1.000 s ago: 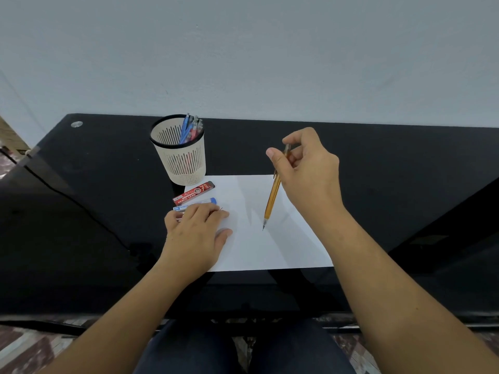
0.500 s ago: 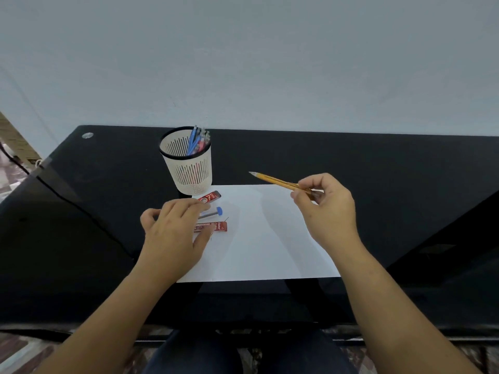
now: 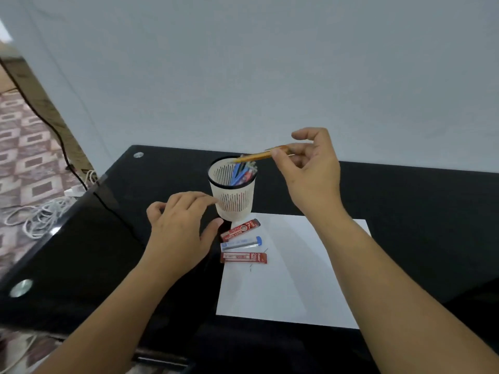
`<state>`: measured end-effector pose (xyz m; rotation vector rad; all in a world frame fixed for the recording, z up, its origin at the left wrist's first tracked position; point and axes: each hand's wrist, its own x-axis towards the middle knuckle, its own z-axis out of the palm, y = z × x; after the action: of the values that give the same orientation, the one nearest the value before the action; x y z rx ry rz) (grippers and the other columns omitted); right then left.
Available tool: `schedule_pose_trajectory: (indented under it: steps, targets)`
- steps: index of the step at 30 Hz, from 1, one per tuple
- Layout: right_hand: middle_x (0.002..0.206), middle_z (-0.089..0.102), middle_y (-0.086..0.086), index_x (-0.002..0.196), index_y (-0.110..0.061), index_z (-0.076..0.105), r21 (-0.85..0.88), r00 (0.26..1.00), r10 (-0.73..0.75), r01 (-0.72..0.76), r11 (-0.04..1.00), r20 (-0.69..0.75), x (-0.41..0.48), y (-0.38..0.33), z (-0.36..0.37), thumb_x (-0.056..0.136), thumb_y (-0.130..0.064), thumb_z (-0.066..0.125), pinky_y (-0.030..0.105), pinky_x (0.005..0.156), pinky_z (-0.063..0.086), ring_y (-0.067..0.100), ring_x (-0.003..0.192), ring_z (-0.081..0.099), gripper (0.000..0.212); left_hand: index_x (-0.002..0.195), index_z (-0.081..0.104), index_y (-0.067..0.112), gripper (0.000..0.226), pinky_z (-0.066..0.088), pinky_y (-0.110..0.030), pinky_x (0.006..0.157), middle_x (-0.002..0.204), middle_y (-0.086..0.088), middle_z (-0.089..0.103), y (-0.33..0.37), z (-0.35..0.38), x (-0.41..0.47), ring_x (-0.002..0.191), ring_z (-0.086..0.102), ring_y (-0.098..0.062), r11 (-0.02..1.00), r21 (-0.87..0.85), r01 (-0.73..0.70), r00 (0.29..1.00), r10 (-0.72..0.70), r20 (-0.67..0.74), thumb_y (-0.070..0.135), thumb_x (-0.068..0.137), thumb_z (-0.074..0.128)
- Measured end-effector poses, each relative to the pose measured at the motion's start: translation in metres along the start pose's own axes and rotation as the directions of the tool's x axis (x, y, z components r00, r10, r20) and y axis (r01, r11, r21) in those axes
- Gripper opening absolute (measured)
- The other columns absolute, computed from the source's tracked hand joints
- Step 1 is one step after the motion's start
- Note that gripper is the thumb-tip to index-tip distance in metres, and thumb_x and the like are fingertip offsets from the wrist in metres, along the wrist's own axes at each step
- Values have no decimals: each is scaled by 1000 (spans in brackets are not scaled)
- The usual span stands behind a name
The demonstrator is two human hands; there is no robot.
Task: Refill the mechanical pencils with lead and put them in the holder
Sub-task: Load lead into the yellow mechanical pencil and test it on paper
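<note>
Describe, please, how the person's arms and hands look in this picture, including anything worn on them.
Both forearms are bare up to the bottom edge of the picture, with no sleeves showing. The left hand and the right hand wear no gloves, and no rings, watch, bracelets or markings can be seen on the fingers or wrists. The nails look short and unpainted, though the picture is slightly soft.

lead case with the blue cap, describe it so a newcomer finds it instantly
On the black desk lies a white paper sheet; three lead cases sit at its left edge, just in front of the slotted pencil holder. The blue-capped lead case is the middle one: clear-bodied, between two red cases.
</note>
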<state>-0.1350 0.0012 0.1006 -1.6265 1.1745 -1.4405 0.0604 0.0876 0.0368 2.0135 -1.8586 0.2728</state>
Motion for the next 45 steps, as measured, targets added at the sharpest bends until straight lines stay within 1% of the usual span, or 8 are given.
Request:
schedule_pose_trajectory:
  steps: [3,8,14,19,22,26,31,45]
  targets:
    - [89,66,-9,106,-28,45,-108,999,-24,29,994,49,11,-1,25,85,-28,69,14,64,53,0,74,64,32,127,55,33,43,23,-41,100,131,10,53,-11,-1,5,127,41,-13,1000,6,27,1000,-27,10,45,86,61]
    - [82,62,-16,97,-32,48,-324,988,-62,106,940,143,17,17,50,85,-37,69,33,77,56,5,80,62,24,126,56,33,42,24,-41,100,130,10,54,-22,7,10,126,43,-13,999,-16,41,999,-40,17,45,86,61]
    - [111,54,-14,108,-33,54,-332,990,-81,115,936,114,4,42,45,84,-47,61,43,91,47,9,108,45,28,127,54,32,43,24,-41,100,132,10,53,-17,17,14,127,41,-13,999,-36,41,998,-39,46,45,87,60]
    - [100,57,-9,100,-25,56,-294,985,92,-46,955,144,-11,63,25,86,-16,61,32,79,53,9,93,54,18,128,51,37,41,20,-37,103,133,15,49,-7,24,10,128,36,-8,996,-77,50,991,-39,130,50,89,54]
    - [99,59,-13,99,-26,60,-440,935,168,-15,898,313,-21,77,19,88,-15,61,21,78,49,7,97,54,16,132,45,40,47,20,-36,106,135,18,44,-1,29,8,129,34,-6,995,-97,21,964,5,266,57,88,51]
    - [118,58,-13,111,-30,61,-614,858,258,82,785,444,-30,92,24,92,-25,60,27,89,44,10,114,45,20,135,42,40,54,21,-37,109,137,19,43,5,35,5,129,35,-6,993,-114,-6,920,50,388,61,87,51]
    - [123,61,-7,120,-28,63,-650,799,248,219,728,548,-28,95,29,92,-29,59,36,96,45,14,115,46,28,134,45,38,42,22,-38,109,137,18,47,7,44,10,128,37,-7,994,-103,-19,913,60,404,48,93,50]
    - [115,57,-7,110,-31,53,-602,750,194,317,733,632,-27,93,23,91,-29,62,24,79,44,13,102,47,21,129,51,39,35,27,-35,102,128,17,57,3,50,20,120,44,-9,995,-82,-56,927,83,365,39,95,52]
